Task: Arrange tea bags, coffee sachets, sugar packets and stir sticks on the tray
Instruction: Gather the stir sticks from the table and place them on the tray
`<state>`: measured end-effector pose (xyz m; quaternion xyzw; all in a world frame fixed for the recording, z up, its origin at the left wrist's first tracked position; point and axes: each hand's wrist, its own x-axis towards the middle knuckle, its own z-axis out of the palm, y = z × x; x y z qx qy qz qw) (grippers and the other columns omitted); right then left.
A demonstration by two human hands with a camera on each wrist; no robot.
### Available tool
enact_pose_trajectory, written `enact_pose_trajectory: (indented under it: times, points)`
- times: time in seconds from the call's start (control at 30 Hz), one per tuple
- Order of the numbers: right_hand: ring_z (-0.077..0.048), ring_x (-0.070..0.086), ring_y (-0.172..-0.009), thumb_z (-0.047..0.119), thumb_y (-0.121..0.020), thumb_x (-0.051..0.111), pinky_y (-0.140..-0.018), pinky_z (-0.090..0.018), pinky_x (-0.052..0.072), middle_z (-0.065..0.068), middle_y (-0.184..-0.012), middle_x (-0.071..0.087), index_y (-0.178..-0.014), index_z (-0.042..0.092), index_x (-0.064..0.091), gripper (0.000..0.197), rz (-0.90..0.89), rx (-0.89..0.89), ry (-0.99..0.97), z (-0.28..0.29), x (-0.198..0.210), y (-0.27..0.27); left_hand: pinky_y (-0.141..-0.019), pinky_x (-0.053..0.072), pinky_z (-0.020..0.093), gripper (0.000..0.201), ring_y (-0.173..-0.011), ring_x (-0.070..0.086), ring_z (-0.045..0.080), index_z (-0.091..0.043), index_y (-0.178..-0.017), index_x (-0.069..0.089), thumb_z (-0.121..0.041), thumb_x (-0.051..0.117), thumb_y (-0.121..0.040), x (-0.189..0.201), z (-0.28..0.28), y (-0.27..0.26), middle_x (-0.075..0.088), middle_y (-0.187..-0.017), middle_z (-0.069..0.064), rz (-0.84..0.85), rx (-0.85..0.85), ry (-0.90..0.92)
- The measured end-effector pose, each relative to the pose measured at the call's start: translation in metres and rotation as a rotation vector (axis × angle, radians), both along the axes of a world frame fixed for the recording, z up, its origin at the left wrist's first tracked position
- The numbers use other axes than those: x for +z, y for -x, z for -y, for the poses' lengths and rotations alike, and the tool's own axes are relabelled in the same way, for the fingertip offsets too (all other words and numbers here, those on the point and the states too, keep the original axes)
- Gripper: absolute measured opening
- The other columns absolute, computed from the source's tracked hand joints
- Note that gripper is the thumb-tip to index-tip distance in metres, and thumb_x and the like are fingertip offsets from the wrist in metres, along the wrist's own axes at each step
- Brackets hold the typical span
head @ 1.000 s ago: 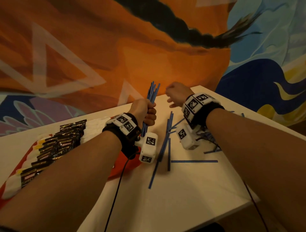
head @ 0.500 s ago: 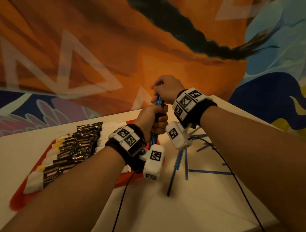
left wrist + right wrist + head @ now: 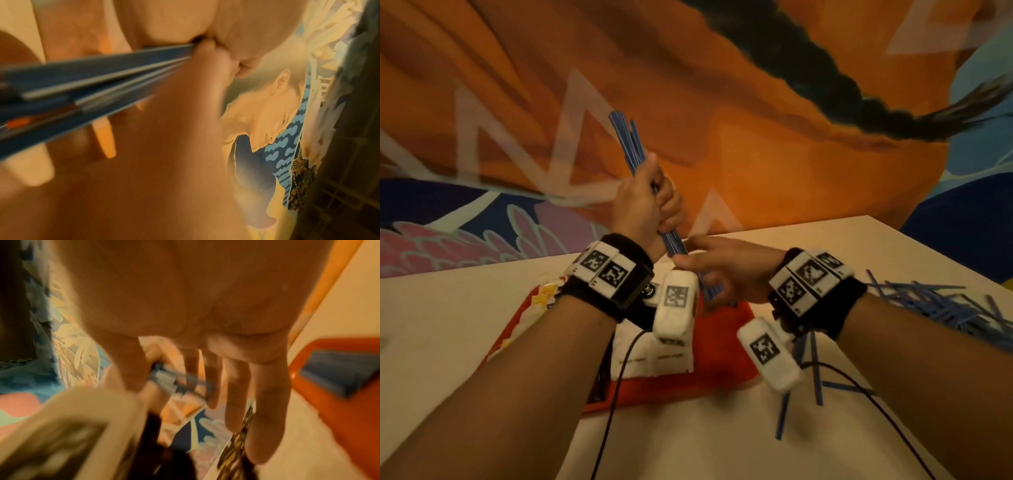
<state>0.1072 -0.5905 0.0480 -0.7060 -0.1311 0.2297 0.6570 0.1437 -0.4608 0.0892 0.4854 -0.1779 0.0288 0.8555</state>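
- Since the frame half a second back, the left hand [image 3: 645, 202] has lifted the bundle of blue stir sticks [image 3: 628, 144] higher and tipped its top toward the left, and the right hand [image 3: 726, 270] has dropped from the top of the bundle to its lower end.
- The left hand is a fist wrapped round the middle of the bundle; in the left wrist view the sticks [image 3: 92, 78] run out from between the curled fingers [image 3: 242, 53].
- The right hand sits just below the left, thumb and fingers reaching to the bottom of the sticks. In the right wrist view the fingers [image 3: 236, 394] hang mostly straight with the stick ends [image 3: 170, 381] between thumb and forefinger; the blur hides whether it pinches them or only touches them.
- The bundle is in the air above the far part of the orange tray [image 3: 722, 370], slanting from upper left to lower right.
- On the tray lie white packets [image 3: 654, 359], partly hidden by the left forearm; the right wrist view shows a flat row of blue sticks [image 3: 339, 371] already lying in a corner of the tray [image 3: 337, 344].
- More loose sticks [image 3: 941, 308] lie scattered on the white table [image 3: 688, 445] to the right of the tray, some under the right wrist.
- Behind the table stands a painted wall [image 3: 756, 120], mostly orange.
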Motion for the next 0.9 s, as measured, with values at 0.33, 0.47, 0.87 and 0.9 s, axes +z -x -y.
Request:
enact_pose_trajectory:
  times: [0.33, 0.47, 0.87, 0.9]
  points:
    - [-0.014, 0.039, -0.051, 0.001, -0.093, 0.052, -0.048, -0.025, 0.038, -0.005, -0.063, 0.042, -0.072, 0.009, 0.050, 0.023, -0.053, -0.241, -0.130, -0.053, -0.003, -0.011, -0.043, 0.033, 0.023, 0.036, -0.041, 0.032, 0.011, -0.017, -0.074, 0.040, -0.034, 0.041, -0.105, -0.011, -0.027, -0.009, 0.031, -0.052, -0.003, 0.059, 0.040, 0.005]
    - [-0.018, 0.051, -0.054, -0.007, -0.084, 0.043, -0.065, -0.032, 0.046, -0.009, -0.068, 0.049, -0.073, 0.003, 0.053, 0.018, -0.095, -0.189, -0.237, -0.061, -0.008, -0.014, -0.044, 0.030, 0.024, 0.036, -0.041, 0.031, 0.011, -0.017, -0.075, 0.041, -0.036, 0.042, -0.105, -0.020, -0.030, -0.009, 0.032, -0.053, -0.003, 0.054, 0.029, -0.029]
    - [-0.034, 0.049, -0.097, -0.005, -0.048, 0.041, -0.087, -0.042, 0.056, -0.015, -0.104, 0.044, -0.103, 0.008, 0.048, 0.057, -0.163, -0.112, -0.501, -0.073, -0.026, -0.031, -0.041, 0.019, 0.025, 0.035, -0.041, 0.023, 0.013, -0.017, -0.073, 0.041, -0.035, 0.046, -0.104, -0.037, -0.034, -0.006, 0.027, -0.054, 0.000, 0.073, 0.126, -0.170]
    - [-0.035, 0.049, -0.096, -0.005, -0.048, 0.041, -0.081, -0.039, 0.058, -0.015, -0.106, 0.044, -0.106, 0.007, 0.049, 0.059, -0.144, -0.072, -0.480, -0.074, -0.027, -0.031, -0.041, 0.017, 0.025, 0.034, -0.041, 0.021, 0.013, -0.018, -0.074, 0.040, -0.035, 0.046, -0.104, -0.038, -0.035, -0.006, 0.025, -0.055, 0.000, 0.072, 0.137, -0.176]
